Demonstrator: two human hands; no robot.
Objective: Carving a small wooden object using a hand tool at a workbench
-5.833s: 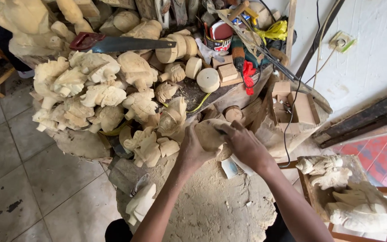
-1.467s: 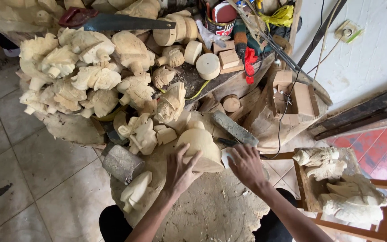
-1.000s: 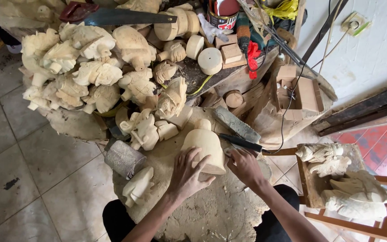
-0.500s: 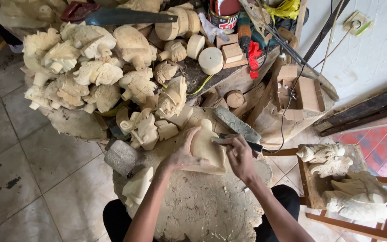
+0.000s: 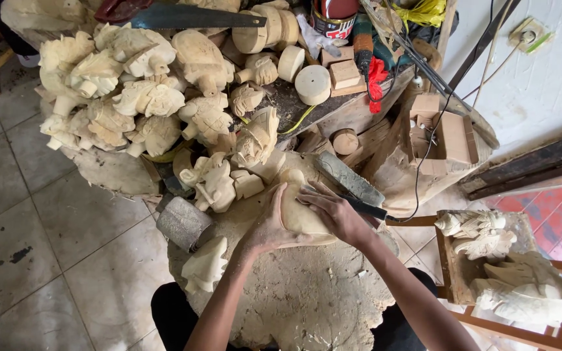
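A pale, rounded wooden carving blank [image 5: 297, 211] lies on a sawdust-covered stump [image 5: 307, 299]. My left hand [image 5: 269, 227] grips its left side with the thumb up along the wood. My right hand [image 5: 338, 211] rests on its right upper side, fingers pressed against the surface; whether it holds a small piece of sandpaper I cannot tell. Both forearms reach up from the bottom of the view.
A heap of pale carved wooden figures [image 5: 144, 104] fills the bench at upper left, with a handsaw [image 5: 190, 16] on top. A grey metal mallet [image 5: 182, 222] lies left of the stump. More carvings [image 5: 502, 266] sit on a stool at right. A rasp [image 5: 349, 179] lies behind the blank.
The blank has been turned and laid lower on the stump. Both hands have shifted with it, the right hand now lying over its upper right side.
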